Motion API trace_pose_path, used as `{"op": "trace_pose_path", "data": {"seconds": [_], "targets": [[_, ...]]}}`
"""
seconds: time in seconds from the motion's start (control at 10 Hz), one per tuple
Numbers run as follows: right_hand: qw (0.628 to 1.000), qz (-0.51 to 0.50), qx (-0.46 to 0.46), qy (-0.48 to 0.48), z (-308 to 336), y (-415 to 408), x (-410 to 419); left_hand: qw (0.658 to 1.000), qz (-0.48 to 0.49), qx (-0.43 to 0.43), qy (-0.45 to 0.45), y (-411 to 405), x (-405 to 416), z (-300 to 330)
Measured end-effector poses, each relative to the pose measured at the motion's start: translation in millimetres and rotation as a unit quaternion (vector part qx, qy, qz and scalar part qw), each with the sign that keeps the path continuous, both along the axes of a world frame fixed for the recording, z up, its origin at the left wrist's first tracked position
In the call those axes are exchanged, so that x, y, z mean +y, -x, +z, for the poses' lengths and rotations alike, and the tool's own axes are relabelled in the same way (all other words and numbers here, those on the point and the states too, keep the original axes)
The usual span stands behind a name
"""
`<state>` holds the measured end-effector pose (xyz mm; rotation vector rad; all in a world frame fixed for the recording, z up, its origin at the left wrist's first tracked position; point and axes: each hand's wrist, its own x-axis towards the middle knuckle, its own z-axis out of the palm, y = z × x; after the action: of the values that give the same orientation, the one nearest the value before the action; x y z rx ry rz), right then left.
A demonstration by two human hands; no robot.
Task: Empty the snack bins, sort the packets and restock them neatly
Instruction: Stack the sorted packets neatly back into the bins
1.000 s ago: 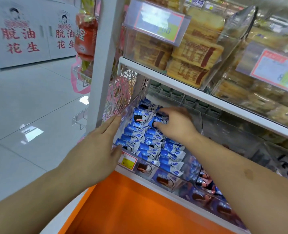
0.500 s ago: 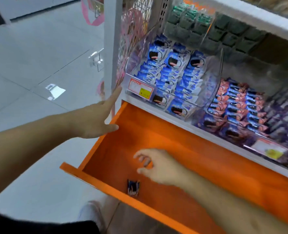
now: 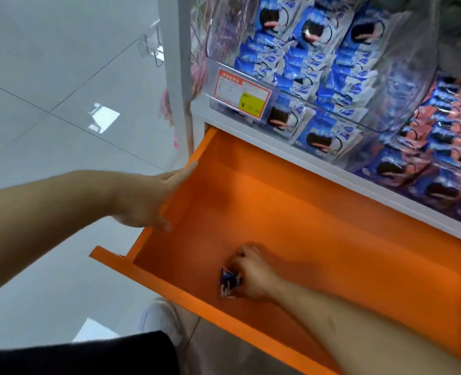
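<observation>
Pinching a lone blue packet (image 3: 230,284) near the drawer's (image 3: 278,201) front edge, right hand (image 3: 252,276) could fumble it; left hand (image 3: 153,201), flat and spread on the left rim, might jolt things.

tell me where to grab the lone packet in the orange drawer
Pinch the small blue packet by its raised upper corner, coming from above on its right side, where the right hand already touches it. It lies near the front wall of the orange drawer, so the left is cramped.

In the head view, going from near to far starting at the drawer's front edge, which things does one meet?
Orange drawer front edge → right hand pinching a small blue packet → left hand on the drawer's side wall → price label → clear bin of blue packets.
</observation>
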<state>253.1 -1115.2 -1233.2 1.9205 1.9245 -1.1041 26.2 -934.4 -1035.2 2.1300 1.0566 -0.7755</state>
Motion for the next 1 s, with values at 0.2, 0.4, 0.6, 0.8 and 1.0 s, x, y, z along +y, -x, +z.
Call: {"op": "trace_pose_path", "data": {"seconds": [0.2,0.4,0.6,0.8,1.0], "targets": [[0.978,-0.161,0.127,-0.038,50.2,-9.8,7.2,0.998,-0.038,0.038,-0.032,-21.4,-1.7,27.6],[0.931,-0.217,0.271,-0.111,184.4,-26.4,24.7,0.989,-0.040,-0.120,-0.070,-57.0,-16.4,85.0],[0.899,-0.256,0.287,-0.211,306.0,-50.9,15.9,0.936,0.048,-0.350,-0.007,-88.4,-31.8,125.7],[0.854,-0.288,0.281,-0.331,360.8,-76.0,1.5,0.862,0.135,-0.489,-0.003,-108.6,-50.2,162.6],[0.862,-0.251,0.145,-0.415,375.7,-100.6,16.1,0.851,0.128,-0.477,-0.178,-138.2,-37.2,177.0]]}}
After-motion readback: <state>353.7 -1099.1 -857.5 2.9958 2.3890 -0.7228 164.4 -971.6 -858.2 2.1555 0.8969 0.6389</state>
